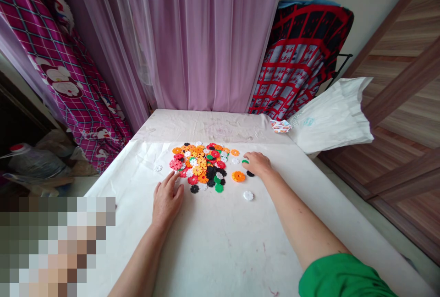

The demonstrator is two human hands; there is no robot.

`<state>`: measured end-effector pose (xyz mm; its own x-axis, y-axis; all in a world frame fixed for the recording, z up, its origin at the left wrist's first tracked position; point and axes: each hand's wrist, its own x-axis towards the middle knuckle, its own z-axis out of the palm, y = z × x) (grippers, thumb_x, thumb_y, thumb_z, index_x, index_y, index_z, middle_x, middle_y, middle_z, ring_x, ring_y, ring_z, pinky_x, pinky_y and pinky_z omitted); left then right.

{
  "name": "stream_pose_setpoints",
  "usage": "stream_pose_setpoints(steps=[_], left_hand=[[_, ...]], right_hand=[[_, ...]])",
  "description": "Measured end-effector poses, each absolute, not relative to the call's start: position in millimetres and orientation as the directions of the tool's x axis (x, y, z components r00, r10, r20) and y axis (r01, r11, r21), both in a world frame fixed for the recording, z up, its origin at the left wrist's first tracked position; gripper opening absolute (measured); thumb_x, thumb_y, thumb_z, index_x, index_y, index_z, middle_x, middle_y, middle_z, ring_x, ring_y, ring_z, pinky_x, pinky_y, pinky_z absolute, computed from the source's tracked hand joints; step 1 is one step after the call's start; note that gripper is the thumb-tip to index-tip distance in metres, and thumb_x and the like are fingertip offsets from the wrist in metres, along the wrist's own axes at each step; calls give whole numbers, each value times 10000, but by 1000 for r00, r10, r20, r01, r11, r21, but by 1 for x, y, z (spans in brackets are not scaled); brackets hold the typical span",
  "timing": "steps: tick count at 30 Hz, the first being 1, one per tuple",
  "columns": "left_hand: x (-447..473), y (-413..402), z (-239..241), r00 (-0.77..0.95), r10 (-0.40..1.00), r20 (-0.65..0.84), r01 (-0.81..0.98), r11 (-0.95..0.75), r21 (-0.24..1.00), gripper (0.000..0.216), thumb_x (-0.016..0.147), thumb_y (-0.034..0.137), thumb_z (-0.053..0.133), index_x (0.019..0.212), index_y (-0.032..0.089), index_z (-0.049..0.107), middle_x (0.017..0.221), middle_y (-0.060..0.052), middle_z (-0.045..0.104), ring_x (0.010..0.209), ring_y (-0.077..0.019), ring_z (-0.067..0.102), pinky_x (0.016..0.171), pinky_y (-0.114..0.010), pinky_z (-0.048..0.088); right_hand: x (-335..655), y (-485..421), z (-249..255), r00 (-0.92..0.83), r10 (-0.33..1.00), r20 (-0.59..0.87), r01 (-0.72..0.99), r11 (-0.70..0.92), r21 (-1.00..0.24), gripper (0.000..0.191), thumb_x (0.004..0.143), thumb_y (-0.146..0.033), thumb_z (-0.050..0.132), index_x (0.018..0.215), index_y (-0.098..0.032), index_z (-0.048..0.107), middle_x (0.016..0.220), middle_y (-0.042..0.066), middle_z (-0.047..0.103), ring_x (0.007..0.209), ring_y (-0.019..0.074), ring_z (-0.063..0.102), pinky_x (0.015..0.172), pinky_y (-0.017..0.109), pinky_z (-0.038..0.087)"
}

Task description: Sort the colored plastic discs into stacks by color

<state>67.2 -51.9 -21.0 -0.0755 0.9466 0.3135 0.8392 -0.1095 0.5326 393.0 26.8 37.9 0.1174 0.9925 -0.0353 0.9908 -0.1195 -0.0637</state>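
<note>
Dozens of small flat flower-edged discs, likely plastic (pixel 198 169), in red, orange, black, green & white, lie in a loose overlapping heap b/w the hands, just ahead of the L fingertips & left of the R ones, on a white-covered table (pixel 206 242).

L hand (pixel 167 200): fingers moderately spread, thumb apart from index, nothing visible in grasp; tips near the heap's edge, closest to a pinkish-red notched disc (pixel 175 164). Contact: can't tell.

R hand (pixel 258 164): fingers curled & fairly narrow, w/ a bright green notched disc (pixel 245 162) right at the tips; can't tell if pinched or only touched. A black disc (pixel 250 173) shows partly, just on the near side of the same fingers.

Closer to the body than the R fingertips: a thick round orange disc stack (pixel 238 176), then a thick round white disc stack (pixel 248 195). Just left of the R tips: a flat white notched disc (pixel 235 161), w/ a flat orange notched disc (pixel 235 152) beyond it.

Step in hand, my read: R fingers handle single pcs by colour beside the heap; L waits. Next move, imo, calls for R thumb + index flat on the green rim w/o nudging the black one; L fingers would need a narrower pinch to part overlapping pcs.
</note>
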Motion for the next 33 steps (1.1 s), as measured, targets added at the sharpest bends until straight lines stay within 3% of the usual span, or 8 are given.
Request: stream_pose_setpoints(steps=[6, 8, 13, 20, 23, 27, 30, 33], left_hand=[[68, -52, -21, -84, 944, 318, 828, -111, 550, 408, 884, 306, 465, 1273, 259, 582, 1413, -74, 549, 1138, -230, 613, 1132, -507, 307], [69, -53, -20, -80, 947, 313, 826, -113, 552, 411, 886, 312, 455, 1274, 255, 578, 1416, -75, 545, 1153, -233, 607, 1127, -503, 316], [70, -53, -17, -73, 948, 309, 826, -116, 552, 414, 886, 298, 438, 1271, 233, 575, 1414, -91, 544, 1228, -241, 563, 1131, -512, 304], [71, -53, -15, -92, 956, 279, 819, -86, 567, 415, 883, 299, 455, 1277, 250, 573, 1418, -81, 541, 1231, -244, 561, 1137, -510, 297], [71, -54, -15, -92, 957, 276, 821, -84, 565, 417, 885, 302, 456, 1282, 250, 572, 1424, -79, 536, 1193, -244, 587, 1142, -511, 291], [70, -54, -15, -85, 958, 274, 826, -86, 556, 420, 892, 301, 447, 1290, 240, 568, 1431, -85, 528, 1153, -239, 610, 1141, -517, 289], [70, -54, -17, -78, 952, 295, 833, -100, 544, 414, 896, 296, 444, 1286, 244, 571, 1425, -83, 535, 1171, -234, 599, 1137, -508, 298], [69, -54, -19, -76, 951, 300, 839, -101, 535, 414, 899, 303, 442, 1287, 240, 571, 1423, -84, 536, 1205, -237, 577, 1136, -507, 301]], right_hand=[[342, -11, 46, -228, 969, 96, 946, 244, -214, 161, 856, -286, 583, 963, -259, 700, 1076, 19, 695, 1048, 173, 578, 899, 260, 399], [325, -24, 43, -272, 959, 81, 936, 283, -210, 178, 837, -335, 616, 979, -261, 693, 1053, 21, 697, 1035, 185, 582, 881, 268, 406], [301, -36, 36, -212, 975, 74, 970, 219, -107, 346, 817, -457, 630, 1063, -216, 662, 1084, 82, 681, 1050, 240, 573, 843, 312, 426], [300, -33, 37, -169, 985, 38, 985, 170, -42, 254, 915, -284, 458, 951, -255, 708, 978, 56, 729, 949, 202, 633, 755, 273, 412], [310, -30, 35, -80, 993, 89, 987, 92, -130, 278, 912, -271, 448, 908, -272, 726, 980, 29, 734, 899, 175, 647, 718, 247, 405], [340, -14, 32, 59, 989, 133, 934, -8, -357, 234, 876, -308, 508, 877, -289, 741, 970, -7, 738, 883, 152, 650, 711, 217, 413], [375, 8, 31, 193, 979, 66, 864, -138, -483, 227, 857, -303, 529, 928, -266, 741, 928, -3, 746, 864, 151, 657, 710, 210, 430], [411, 30, 29, 270, 963, -2, 823, -232, -518, 236, 833, -263, 547, 971, -220, 734, 945, 24, 748, 834, 146, 664, 683, 205, 444]])
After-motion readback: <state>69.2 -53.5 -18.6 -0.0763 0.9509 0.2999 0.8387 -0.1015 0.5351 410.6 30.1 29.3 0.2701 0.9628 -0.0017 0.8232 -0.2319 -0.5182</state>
